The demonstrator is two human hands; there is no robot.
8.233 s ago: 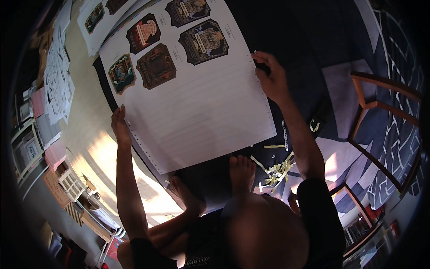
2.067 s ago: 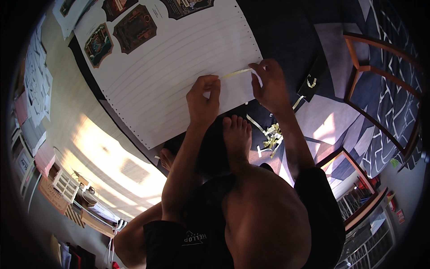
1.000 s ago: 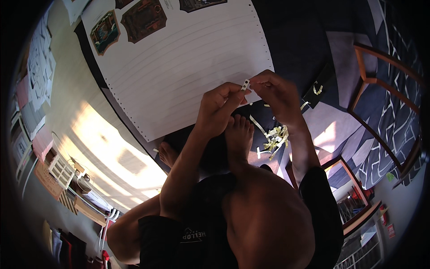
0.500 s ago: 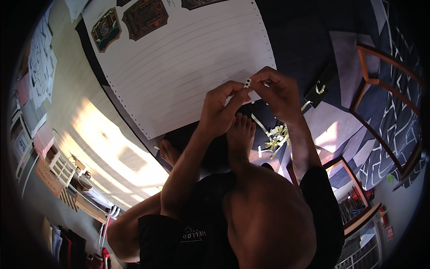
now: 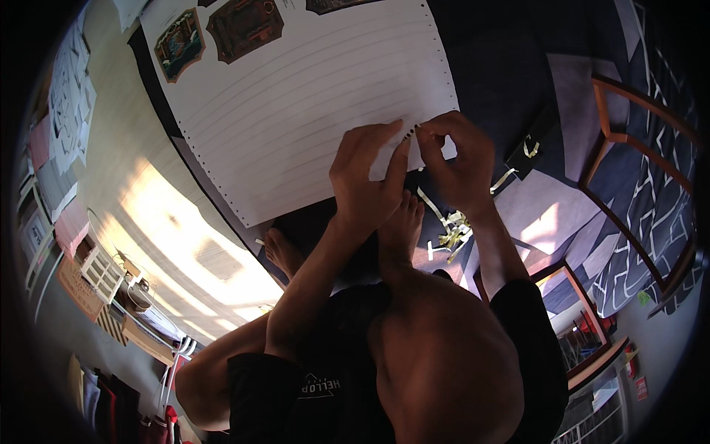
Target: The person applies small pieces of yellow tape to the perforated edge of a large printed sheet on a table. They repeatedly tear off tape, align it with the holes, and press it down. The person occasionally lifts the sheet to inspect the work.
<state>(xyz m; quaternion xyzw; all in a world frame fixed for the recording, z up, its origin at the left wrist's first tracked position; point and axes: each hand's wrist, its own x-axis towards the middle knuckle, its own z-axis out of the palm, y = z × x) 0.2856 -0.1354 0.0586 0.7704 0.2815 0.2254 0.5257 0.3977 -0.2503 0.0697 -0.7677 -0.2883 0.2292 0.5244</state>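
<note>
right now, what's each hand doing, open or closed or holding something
Left hand: open, thumb and forefinger apart, thumb tip at the dotted strip.
Right hand: closed, fingertips seemingly pinching the dotted strip's upper end.

Paper took the middle: the big white sheet (image 5: 296, 140) looked smooth and matt, faintly lined, its dark printed plaques (image 5: 246, 29) just as dull. Oh, and the heaped yellow strips (image 5: 454, 235) caught a thin gloss (paper or plastic, no telling which)! Out right, the chair frame (image 5: 601, 106) was smooth brown wood; below, the black shirt (image 5: 336, 348) was soft, matt cloth.
</note>
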